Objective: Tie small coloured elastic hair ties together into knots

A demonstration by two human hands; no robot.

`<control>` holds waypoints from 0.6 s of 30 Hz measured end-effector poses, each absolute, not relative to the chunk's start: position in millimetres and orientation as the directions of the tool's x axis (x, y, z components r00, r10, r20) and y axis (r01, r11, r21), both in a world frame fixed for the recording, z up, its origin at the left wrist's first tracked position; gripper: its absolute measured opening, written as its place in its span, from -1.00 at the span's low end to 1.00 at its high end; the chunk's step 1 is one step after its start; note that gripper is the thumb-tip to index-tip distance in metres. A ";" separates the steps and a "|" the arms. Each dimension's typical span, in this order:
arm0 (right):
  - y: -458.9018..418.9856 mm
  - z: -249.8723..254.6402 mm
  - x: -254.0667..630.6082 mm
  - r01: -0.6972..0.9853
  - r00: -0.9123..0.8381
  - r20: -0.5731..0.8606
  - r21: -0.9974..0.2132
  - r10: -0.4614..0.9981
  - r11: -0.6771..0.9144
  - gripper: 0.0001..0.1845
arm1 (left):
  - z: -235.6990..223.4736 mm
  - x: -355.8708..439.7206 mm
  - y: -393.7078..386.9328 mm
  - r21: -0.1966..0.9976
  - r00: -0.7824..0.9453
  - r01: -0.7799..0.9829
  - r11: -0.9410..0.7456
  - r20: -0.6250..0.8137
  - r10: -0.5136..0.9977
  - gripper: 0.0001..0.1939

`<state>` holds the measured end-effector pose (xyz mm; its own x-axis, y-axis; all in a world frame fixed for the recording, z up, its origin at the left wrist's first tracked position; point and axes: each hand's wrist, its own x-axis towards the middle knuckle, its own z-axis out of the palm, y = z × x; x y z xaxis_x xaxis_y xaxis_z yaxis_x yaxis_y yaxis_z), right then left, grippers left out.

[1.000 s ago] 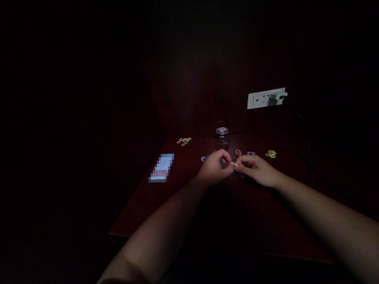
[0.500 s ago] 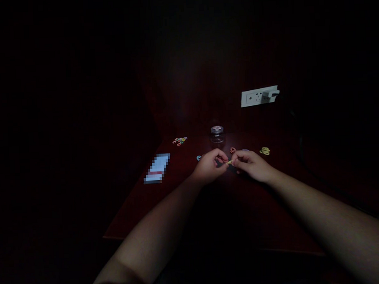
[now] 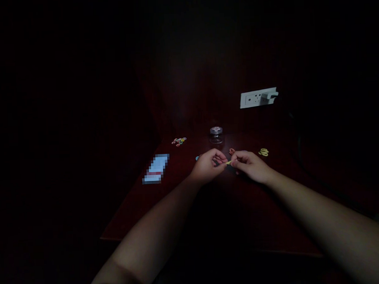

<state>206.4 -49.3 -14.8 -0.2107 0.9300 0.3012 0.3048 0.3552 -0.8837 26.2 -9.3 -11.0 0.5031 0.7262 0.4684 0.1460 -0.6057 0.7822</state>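
Between the fingertips of both hands is a small yellow hair tie [image 3: 228, 162], held just above the dark red table. My left hand [image 3: 208, 165] pinches its left end with thumb and fingers. Its right end is gripped by my right hand [image 3: 251, 165]. Behind my right hand lie a few red hair ties [image 3: 231, 151], with a purple one mostly hidden by the fingers. A pile of yellow hair ties [image 3: 264, 152] sits farther right. Partly covered by my left hand is a blue hair tie [image 3: 197, 158].
A clear lidded jar [image 3: 216, 136] stands behind my hands. Several mixed-colour hair ties [image 3: 179, 141] lie at the back left, beyond a blurred phone-like rectangle [image 3: 156, 169]. A socket plate [image 3: 258, 97] with a plug is on the wall; a dark cable [image 3: 299, 147] hangs at right.
The yellow hair tie went from a curved shape to a straighter, narrow strip between my fingers. The whole view shifted slightly, with the scene moving left. Both hands keep their hold.
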 end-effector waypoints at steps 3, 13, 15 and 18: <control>-48.6 -16.1 206.3 0.322 -0.220 0.305 -0.874 0.927 0.364 -0.74 | -12.3 26.5 -7.2 0.810 0.487 0.108 -0.576 0.462 0.741 -0.83; -48.8 -15.4 206.4 0.327 -0.238 0.294 -0.873 0.926 0.361 -0.76 | -15.6 25.5 -2.4 0.818 0.457 0.085 -0.568 0.475 0.752 -0.80; -48.6 -15.6 206.2 0.323 -0.238 0.287 -0.878 0.928 0.354 -0.76 | -14.6 25.8 -3.3 0.828 0.459 0.071 -0.556 0.468 0.755 -0.80; -48.5 -16.4 206.0 0.324 -0.239 0.278 -0.880 0.930 0.346 -0.76 | -12.3 26.3 -5.2 0.841 0.459 0.058 -0.538 0.456 0.763 -0.81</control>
